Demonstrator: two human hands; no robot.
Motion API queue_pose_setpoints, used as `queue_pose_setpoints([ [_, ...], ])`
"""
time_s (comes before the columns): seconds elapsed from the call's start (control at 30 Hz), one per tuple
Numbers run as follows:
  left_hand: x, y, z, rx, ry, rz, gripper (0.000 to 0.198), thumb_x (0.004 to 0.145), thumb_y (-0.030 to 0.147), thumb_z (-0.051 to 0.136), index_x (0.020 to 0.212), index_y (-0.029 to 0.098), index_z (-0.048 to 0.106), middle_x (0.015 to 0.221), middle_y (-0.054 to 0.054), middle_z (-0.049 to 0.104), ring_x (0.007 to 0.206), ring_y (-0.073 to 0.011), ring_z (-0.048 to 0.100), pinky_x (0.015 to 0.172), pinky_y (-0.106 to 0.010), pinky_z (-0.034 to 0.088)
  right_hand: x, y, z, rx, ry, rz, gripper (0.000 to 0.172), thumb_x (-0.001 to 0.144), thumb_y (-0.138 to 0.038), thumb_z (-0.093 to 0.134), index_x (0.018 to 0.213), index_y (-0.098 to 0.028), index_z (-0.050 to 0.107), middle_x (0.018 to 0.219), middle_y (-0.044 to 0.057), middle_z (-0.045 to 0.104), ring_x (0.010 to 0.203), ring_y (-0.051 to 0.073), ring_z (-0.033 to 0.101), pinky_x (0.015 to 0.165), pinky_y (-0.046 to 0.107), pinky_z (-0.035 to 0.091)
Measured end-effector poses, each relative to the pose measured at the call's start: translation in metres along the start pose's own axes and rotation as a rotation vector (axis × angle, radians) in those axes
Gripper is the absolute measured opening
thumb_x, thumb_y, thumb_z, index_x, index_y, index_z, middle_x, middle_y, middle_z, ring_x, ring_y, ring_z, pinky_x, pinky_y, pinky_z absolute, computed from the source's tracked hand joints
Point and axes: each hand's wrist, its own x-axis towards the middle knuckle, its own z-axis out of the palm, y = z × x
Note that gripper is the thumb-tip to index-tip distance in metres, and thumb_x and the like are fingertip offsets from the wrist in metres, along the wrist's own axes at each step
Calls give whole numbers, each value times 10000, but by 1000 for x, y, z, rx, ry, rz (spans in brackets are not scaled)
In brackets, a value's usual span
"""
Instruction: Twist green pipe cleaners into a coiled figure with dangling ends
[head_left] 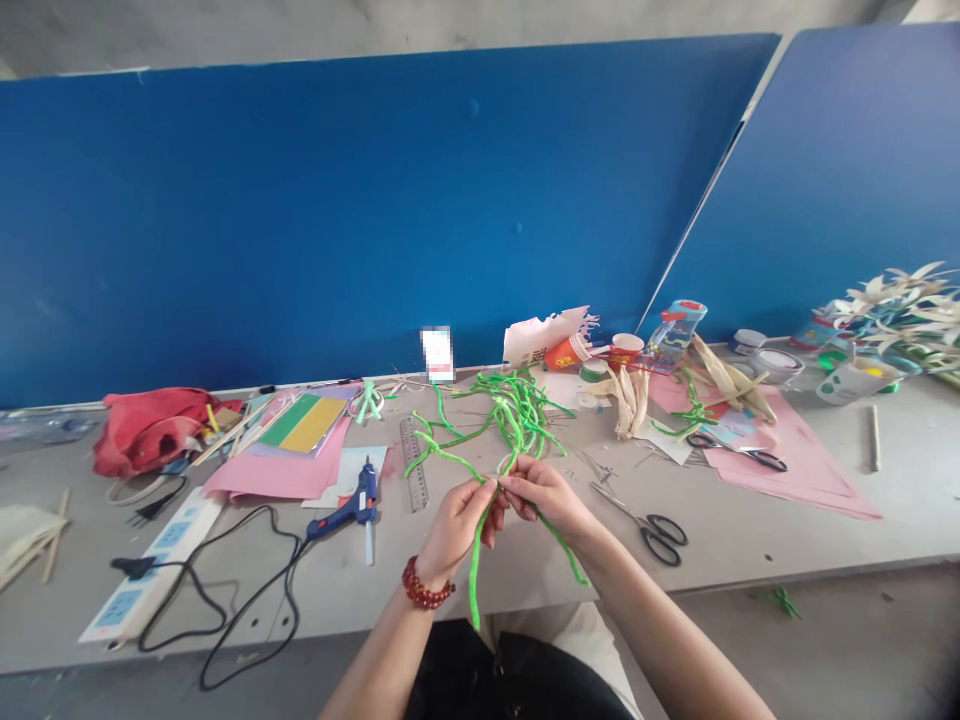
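Clock origin at the hands, 12 toward the blue partition [375, 220].

9 o'clock, far edge of the bench [750, 545]: red cloth bundle [154, 432], then pink paper sheets [270, 478] under a green-and-yellow card [304, 423].
8 o'clock: white power strip [150, 565], black cable [225, 610] looping beside it.
9 o'clock, closer in: blue hot glue gun [352, 505].
10 o'clock: steel ruler [414, 465], just beside the green strands.

Left hand [457, 525]: closed, pinching green pipe cleaners [517, 420]. Red bead bracelet [427, 585] on the wrist.
Right hand [544, 495]: closed, pinching the same pipe cleaners, fingertips meeting the left hand's. One strand hangs at 6, another at 4. Main bunch lies on the bench at 12.

3 o'clock: black-handled scissors [649, 530], near the right hand.
1 o'clock: dried corn husks [630, 400].
2 o'clock: second scissors [739, 450] on a pink paper sheet [795, 475].
Far right, 2 o'clock: pile of pale leaf shapes [892, 320].
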Motion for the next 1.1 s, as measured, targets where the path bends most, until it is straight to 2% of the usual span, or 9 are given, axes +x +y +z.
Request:
queue_pose_setpoints([
  [0.17, 0, 0, 5, 10, 33, 33, 465, 877, 579, 571, 691, 153, 584, 578, 8, 571, 423, -91, 498, 425, -221, 388, -5, -4, 4, -73, 60, -32, 314, 786, -431, 771, 822, -171, 601, 639, -31, 604, 482, 63, 432, 434, 198, 285],
  [0.5, 2, -7, 0, 39, 17, 53, 393, 902, 526, 566, 748, 167, 606, 606, 8, 571, 509, -121, 516, 475, -235, 412, -3, -4, 8, -146, 121, -63, 386, 774, -525, 745, 819, -177, 584, 600, -39, 588, 448, 63, 407, 423, 205, 282],
  [0.7, -1, -3, 1, 117, 30, 97, 408, 934, 507, 519, 693, 182, 577, 537, 26, 519, 487, -113, 454, 478, -234, 358, -4, -2, 9, -196, 133, -90, 362, 797, -510, 732, 840, -175, 600, 606, -36, 593, 467, 68, 413, 435, 203, 301],
  [0.8, -1, 0, 0, 145, 9, 95, 416, 940, 524, 504, 713, 182, 573, 521, 40, 479, 455, -98, 406, 460, -234, 321, -4, -1, 7, -162, 116, -85, 383, 789, -522, 740, 879, -177, 598, 586, -44, 586, 457, 69, 416, 418, 196, 289],
  [0.9, -1, 2, -2, 53, -44, 22, 429, 902, 572, 545, 723, 182, 549, 544, 50, 452, 441, -82, 378, 434, -225, 283, -4, -3, 5, -103, 64, -63, 412, 775, -520, 761, 942, -184, 593, 550, -65, 563, 438, 68, 418, 405, 189, 286],
  [1.0, -1, 2, -4, -42, -124, -41, 459, 860, 604, 584, 696, 179, 528, 521, 61, 414, 417, -70, 345, 414, -217, 262, -5, -6, 4, -65, -4, -34, 395, 775, -504, 771, 908, -189, 575, 527, -77, 549, 408, 56, 396, 391, 183, 271],
  [1.1, -2, 3, -5, -35, -144, -23, 460, 871, 591, 573, 684, 172, 542, 508, 55, 420, 409, -73, 364, 406, -214, 282, -6, -7, 4, -47, -33, -39, 370, 789, -483, 768, 871, -188, 561, 521, -76, 553, 398, 49, 391, 384, 177, 257],
])
